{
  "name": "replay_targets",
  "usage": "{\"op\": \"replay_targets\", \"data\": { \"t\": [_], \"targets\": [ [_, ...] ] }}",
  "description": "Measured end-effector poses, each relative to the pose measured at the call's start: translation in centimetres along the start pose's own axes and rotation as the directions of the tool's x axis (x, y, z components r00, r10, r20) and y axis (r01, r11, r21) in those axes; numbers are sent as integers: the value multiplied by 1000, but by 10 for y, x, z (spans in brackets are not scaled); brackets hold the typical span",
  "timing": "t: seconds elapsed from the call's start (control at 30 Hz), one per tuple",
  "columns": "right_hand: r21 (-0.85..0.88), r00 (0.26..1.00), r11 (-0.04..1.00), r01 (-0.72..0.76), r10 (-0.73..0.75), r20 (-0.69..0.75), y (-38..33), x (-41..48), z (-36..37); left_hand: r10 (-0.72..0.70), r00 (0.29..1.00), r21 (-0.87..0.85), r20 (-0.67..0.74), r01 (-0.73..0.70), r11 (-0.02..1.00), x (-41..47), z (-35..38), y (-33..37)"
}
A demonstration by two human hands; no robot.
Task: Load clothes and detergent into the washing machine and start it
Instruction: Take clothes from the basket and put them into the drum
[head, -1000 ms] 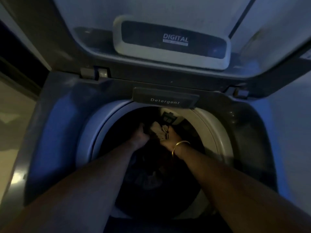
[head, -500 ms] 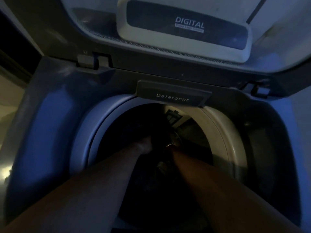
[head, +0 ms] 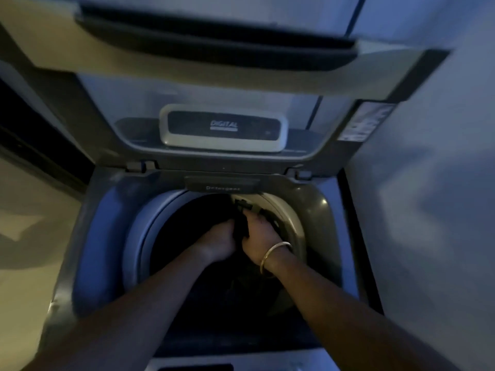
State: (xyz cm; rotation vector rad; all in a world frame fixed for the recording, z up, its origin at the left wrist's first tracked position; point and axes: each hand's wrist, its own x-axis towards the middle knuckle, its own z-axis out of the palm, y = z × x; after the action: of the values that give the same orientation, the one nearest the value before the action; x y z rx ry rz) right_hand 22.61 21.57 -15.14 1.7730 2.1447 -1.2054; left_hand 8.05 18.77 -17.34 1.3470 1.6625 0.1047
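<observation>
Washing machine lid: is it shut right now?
No: the lid stands raised behind the open drum, with both hands reaching inside.

Dim bluish light, pale wall [head: 428,196] at right, light floor [head: 29,236] at left, possibly tiled

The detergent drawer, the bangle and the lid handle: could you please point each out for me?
Detergent drawer [head: 222,184]: head view, its labelled front.
Bangle [head: 276,250]: head view, band on the right wrist.
Lid handle [head: 214,44]: head view, dark recess.
</observation>
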Motion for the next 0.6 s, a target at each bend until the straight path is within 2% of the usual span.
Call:
{"op": "replay_targets", "data": {
  "t": [0.1, 0.27, 0.43, 0.6],
  "targets": [
    [52, 987, 995, 83, -75, -144, -13, -42, -47, 97, 983, 11, -157, -96, 995, -37, -25, 50],
    [137, 942, 968, 212, -165, -293, 10, -104, -136, 239, 901, 72, -363, -229, 971, -87, -39, 155],
    [100, 875, 946, 307, -240, -419, 69, -142, -212, 339, 824, 139, -454, -310, 941, -91, -12, 255],
    [71, 830, 948, 310, -233, -507, 142, -134, -260, 374, 816, 119, -441, -360, 925, -45, 28, 323]
  ]
}}
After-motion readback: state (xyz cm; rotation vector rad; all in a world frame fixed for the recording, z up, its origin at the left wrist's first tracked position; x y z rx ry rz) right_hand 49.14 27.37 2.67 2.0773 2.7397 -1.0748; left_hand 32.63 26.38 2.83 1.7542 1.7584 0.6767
